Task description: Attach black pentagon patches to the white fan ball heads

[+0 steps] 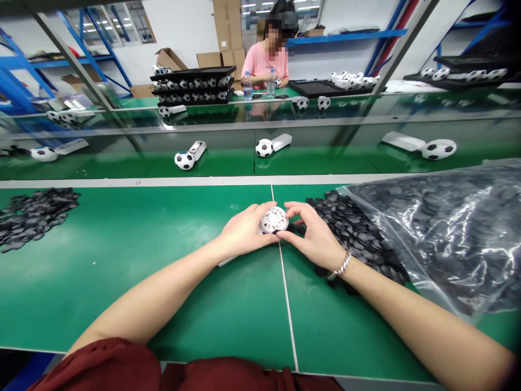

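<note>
A round white football-shaped piece (274,220) with an openwork face sits between my hands over the green table (163,304). My left hand (246,228) is wrapped round its left side, thumb below and fingers above. A white handle end shows under my left wrist. My right hand (311,231) has its thumb and index finger curved at the ball's right edge, and the thumb is at a dark patch on the lower rim. Whether a small part is pinched there is too small to tell. Black flat pieces (354,228) lie in a pile just beyond my right hand.
A clear plastic bag (456,228) of black pieces lies at the right. Another black pile (36,214) is at the far left. Beyond the white ledge (183,181), football pieces with handles (264,147) rest on a green strip. A person in pink (266,60) sits opposite, near stacked black trays (193,84).
</note>
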`<action>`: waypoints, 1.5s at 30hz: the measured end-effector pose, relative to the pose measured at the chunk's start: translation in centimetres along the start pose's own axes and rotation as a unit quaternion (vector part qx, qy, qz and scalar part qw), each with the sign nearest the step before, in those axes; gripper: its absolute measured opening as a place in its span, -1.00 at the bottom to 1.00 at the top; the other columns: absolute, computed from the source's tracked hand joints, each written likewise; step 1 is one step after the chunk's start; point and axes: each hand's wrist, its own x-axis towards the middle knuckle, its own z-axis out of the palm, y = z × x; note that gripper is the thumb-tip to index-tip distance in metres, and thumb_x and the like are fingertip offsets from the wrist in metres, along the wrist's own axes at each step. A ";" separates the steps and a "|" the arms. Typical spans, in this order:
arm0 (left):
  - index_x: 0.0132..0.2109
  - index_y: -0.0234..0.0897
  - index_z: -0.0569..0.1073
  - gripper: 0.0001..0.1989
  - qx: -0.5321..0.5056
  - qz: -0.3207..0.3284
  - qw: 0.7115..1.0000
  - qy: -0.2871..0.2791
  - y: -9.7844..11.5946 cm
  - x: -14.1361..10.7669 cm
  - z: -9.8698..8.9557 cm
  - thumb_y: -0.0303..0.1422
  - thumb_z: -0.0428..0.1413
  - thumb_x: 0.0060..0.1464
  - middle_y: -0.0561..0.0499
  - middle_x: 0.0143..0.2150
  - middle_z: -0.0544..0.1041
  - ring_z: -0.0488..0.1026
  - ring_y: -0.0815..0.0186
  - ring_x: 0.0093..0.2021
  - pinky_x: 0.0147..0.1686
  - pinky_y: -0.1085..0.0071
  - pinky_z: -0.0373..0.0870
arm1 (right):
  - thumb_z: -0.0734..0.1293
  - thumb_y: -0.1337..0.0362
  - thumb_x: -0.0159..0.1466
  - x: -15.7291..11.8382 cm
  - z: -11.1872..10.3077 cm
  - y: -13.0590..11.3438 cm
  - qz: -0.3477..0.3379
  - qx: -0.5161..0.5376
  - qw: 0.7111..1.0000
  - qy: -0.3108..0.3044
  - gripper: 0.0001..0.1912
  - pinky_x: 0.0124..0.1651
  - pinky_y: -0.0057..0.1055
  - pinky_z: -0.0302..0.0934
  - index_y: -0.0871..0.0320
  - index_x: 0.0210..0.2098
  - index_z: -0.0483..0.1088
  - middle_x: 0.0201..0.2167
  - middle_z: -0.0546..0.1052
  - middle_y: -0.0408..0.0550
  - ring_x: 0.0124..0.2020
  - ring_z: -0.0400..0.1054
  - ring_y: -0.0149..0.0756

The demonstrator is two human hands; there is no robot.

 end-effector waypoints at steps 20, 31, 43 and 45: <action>0.09 -0.15 0.17 -0.41 0.112 0.001 0.993 -0.024 -0.3 0.2 -0.9 -0.47 0.02 -0.18 -0.03 -0.07 0.41 0.34 0.08 -0.08 -0.15 0.21 0.29 | 0.31 0.29 0.11 1.3 -4.4 1.5 0.059 -0.184 0.981 -0.031 -0.93 -0.36 -0.39 0.24 0.13 -0.48 0.41 -0.49 0.44 -0.13 -0.46 0.32 -0.37; 0.18 -0.12 0.10 -0.31 0.127 0.055 0.990 -0.022 -0.8 0.0 -0.7 -0.58 -0.08 -0.16 -0.06 -0.09 0.35 0.29 0.14 -0.11 -0.19 0.25 0.23 | 0.17 0.36 0.25 0.7 -2.0 0.7 -0.103 -0.364 0.907 -0.183 -0.79 -0.24 -0.31 0.19 0.21 -0.28 0.44 -0.37 0.49 0.03 -0.30 0.28 -0.20; 0.17 -0.10 0.12 -0.31 0.123 0.096 0.987 -0.025 -0.8 -0.1 -0.3 -0.66 -0.17 -0.14 0.02 0.06 0.36 0.21 0.20 0.09 0.14 0.00 -0.13 | 0.17 0.34 0.24 0.6 -3.6 -0.7 -0.096 -0.093 0.987 -0.088 -0.85 -0.23 -0.38 0.24 0.12 -0.29 0.37 -0.37 0.44 -0.07 -0.32 0.32 -0.34; 0.17 -0.09 0.12 -0.31 0.125 0.093 0.987 -0.028 -0.7 -0.2 -0.3 -0.67 -0.18 -0.13 0.01 0.08 0.35 0.17 0.20 0.13 0.15 -0.06 -0.20 | 0.18 0.34 0.24 0.4 -3.4 -1.3 -0.115 -0.059 0.987 -0.093 -0.89 -0.23 -0.40 0.23 0.12 -0.32 0.34 -0.38 0.44 -0.09 -0.32 0.32 -0.35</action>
